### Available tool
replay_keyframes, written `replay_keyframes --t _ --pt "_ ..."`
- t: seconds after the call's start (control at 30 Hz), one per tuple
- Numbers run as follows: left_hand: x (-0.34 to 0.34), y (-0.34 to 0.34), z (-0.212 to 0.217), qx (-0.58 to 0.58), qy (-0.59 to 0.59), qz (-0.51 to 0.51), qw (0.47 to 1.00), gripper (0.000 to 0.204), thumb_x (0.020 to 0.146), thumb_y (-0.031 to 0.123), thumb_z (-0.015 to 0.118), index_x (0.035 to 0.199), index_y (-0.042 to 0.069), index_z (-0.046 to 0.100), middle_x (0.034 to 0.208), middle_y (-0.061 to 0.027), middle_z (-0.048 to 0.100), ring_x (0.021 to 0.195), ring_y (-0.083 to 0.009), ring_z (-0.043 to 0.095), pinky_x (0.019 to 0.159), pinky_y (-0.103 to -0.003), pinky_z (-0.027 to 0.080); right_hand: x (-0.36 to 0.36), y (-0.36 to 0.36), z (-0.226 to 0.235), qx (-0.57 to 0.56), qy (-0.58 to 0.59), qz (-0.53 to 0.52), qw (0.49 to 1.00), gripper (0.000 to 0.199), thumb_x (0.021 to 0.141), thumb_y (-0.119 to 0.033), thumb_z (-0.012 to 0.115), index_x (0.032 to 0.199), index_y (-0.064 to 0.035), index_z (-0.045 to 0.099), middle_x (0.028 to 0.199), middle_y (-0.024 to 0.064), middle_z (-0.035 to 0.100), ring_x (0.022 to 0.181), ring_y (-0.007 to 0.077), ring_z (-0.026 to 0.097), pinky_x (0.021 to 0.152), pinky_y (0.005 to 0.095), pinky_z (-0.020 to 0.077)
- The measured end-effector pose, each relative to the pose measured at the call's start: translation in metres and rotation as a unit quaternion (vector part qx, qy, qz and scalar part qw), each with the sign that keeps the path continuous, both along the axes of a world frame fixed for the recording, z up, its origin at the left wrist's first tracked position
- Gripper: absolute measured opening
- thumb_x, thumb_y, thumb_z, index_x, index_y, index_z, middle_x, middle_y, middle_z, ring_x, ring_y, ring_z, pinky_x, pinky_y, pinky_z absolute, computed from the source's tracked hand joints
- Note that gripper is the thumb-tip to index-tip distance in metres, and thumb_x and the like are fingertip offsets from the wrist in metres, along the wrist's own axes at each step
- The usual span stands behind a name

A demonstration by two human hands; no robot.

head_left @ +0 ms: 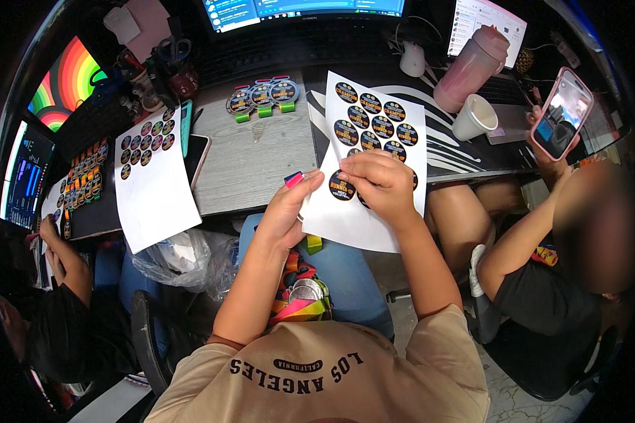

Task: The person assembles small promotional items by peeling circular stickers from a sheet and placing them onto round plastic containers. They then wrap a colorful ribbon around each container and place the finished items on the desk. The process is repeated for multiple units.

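Note:
A white sheet of round black stickers [314, 215] with gold and white print lies in front of me, reaching over the table's front edge. My right hand [379, 182] is on it, thumb and fingers pinched at the edge of a lower-left round sticker [342, 187]. Whether that sticker has lifted cannot be made out. My left hand [289, 211] is closed at the sheet's left edge around a medal, mostly hidden; its folded ribbon [293, 180] shows pink and blue above, with a green-yellow end below. On my lap lie several ribboned medals [307, 290].
Three medals [262, 97] lie on the grey table. To the left is another sticker sheet [152, 201], beside rows of medals [85, 180]. A white cup [475, 118] and pink bottle [473, 67] stand right. People sit on both sides; the right one holds a phone [563, 113].

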State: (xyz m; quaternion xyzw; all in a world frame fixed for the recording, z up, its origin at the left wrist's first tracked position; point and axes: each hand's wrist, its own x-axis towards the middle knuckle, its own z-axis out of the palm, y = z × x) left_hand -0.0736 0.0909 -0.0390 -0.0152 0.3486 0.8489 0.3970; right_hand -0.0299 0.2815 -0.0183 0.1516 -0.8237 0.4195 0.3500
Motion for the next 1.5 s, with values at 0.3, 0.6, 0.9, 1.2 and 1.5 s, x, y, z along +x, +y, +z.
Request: replay_keyframes --t 0.3,0.6,0.9,1.2,1.5 --pt "0.003 0.001 0.008 -0.003 0.028 0.007 1.000 0.029 0.097 0.019 0.066 0.119 0.000 0.064 0.111 -0.0105 0.071 0.097 -0.0188 0.070 0.086 -0.033 0.057 0.005 0.000 0.000 0.065 0.044 -0.019 0.997 0.017 0.074 -0.001 0.082 0.090 -0.0025 0.076 0.091 0.0105 0.076 0.083 0.0237 0.074 0.077 0.0334 0.0562" --pt "0.003 0.002 0.007 0.005 0.009 0.014 1.000 0.028 0.098 0.018 0.064 0.118 -0.001 0.063 0.110 -0.0107 0.071 0.097 -0.0194 0.070 0.085 -0.034 0.057 0.009 -0.004 -0.007 0.053 0.040 -0.028 0.997 0.023 0.075 0.003 0.081 0.095 -0.0052 0.078 0.096 0.0097 0.076 0.089 0.0237 0.073 0.080 0.0353 0.0583" --pt "0.003 0.001 0.002 0.010 0.005 0.012 1.000 0.031 0.098 0.020 0.065 0.121 -0.001 0.062 0.112 -0.0111 0.070 0.099 -0.0201 0.069 0.087 -0.034 0.056 0.006 -0.003 -0.020 0.020 -0.023 -0.025 0.999 0.027 0.087 -0.012 0.077 0.112 -0.0056 0.070 0.103 0.0105 0.071 0.093 0.0263 0.068 0.081 0.0365 0.0533" --pt "0.005 0.000 0.004 -0.007 0.033 0.025 0.999 0.031 0.098 0.020 0.065 0.121 -0.001 0.062 0.112 -0.0115 0.070 0.098 -0.0197 0.069 0.087 -0.034 0.056 0.007 -0.008 -0.011 0.014 -0.020 0.004 1.000 0.021 0.080 0.000 0.078 0.100 -0.0026 0.075 0.101 0.0101 0.073 0.093 0.0234 0.069 0.083 0.0327 0.0541" --pt "0.006 0.000 0.006 -0.044 0.035 0.028 0.998 0.027 0.098 0.020 0.065 0.116 0.000 0.064 0.107 -0.0104 0.071 0.093 -0.0184 0.070 0.083 -0.033 0.057 0.004 -0.008 -0.003 0.052 -0.011 0.006 0.999 0.018 0.078 -0.002 0.079 0.096 -0.0031 0.077 0.099 0.0107 0.072 0.090 0.0260 0.069 0.081 0.0344 0.0540"
